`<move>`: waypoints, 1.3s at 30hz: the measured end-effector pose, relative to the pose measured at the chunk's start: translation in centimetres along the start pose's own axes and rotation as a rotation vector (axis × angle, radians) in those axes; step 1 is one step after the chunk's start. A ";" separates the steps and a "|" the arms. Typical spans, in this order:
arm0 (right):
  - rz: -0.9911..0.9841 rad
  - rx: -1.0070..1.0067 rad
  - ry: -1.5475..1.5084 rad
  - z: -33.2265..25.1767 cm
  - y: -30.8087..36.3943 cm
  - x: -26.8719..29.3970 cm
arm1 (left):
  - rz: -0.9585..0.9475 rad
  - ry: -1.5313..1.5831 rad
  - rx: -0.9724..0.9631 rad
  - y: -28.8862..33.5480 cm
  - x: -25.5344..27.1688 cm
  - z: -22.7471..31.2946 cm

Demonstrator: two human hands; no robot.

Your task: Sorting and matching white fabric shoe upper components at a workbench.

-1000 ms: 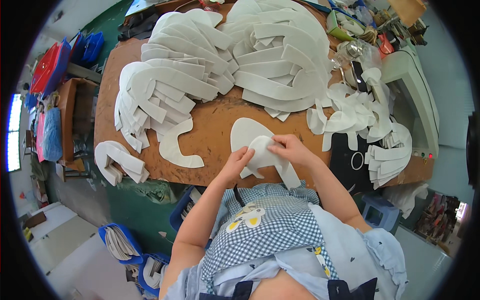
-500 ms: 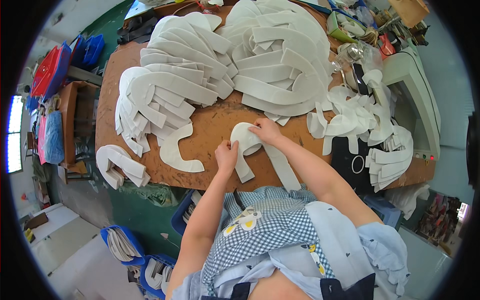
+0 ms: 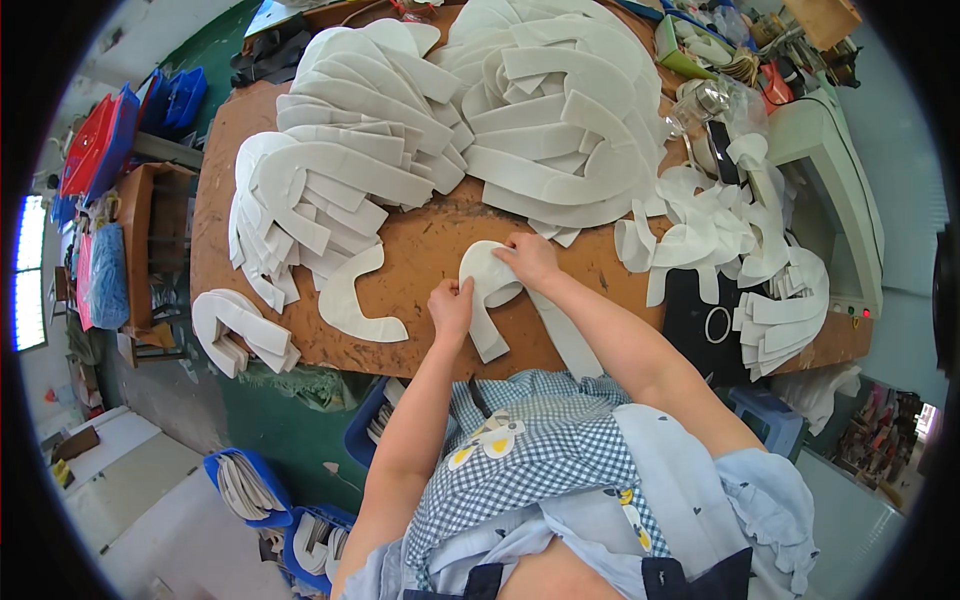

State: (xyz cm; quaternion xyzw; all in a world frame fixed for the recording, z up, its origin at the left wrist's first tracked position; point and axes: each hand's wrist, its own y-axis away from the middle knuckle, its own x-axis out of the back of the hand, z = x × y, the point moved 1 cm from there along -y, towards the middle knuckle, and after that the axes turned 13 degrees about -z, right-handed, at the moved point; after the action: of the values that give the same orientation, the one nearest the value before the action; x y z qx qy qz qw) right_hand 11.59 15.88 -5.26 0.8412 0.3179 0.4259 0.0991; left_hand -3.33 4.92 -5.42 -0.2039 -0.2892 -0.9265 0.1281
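White horseshoe-shaped piece, I see left hand pinching its 9 o'clock edge, right hand pinching 1 o'clock edge, brown tabletop underneath

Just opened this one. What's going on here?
A person is handling a U-shaped white piece at the worktable. The left hand pinches its left edge, and the right hand grips it near the top right. A single curved white piece lies to the left, and large heaps of similar white pieces fill the far side.
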 end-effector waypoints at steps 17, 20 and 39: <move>0.034 -0.005 0.114 -0.7 0.0 -0.1 | -0.218 0.412 0.205 5.7 0.9 -3.4; 0.030 -0.014 0.110 -0.9 0.1 0.1 | -0.214 0.358 0.201 5.7 1.1 -2.9; 0.035 -0.067 -0.209 6.1 8.0 0.1 | -0.388 -0.689 -0.733 2.3 -3.8 2.0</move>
State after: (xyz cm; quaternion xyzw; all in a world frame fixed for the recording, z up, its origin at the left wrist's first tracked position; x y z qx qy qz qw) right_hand 19.98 10.40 -5.47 0.8828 0.2765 0.3478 0.1523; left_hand 1.46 4.72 -4.48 -0.4702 -0.0044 -0.8528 -0.2275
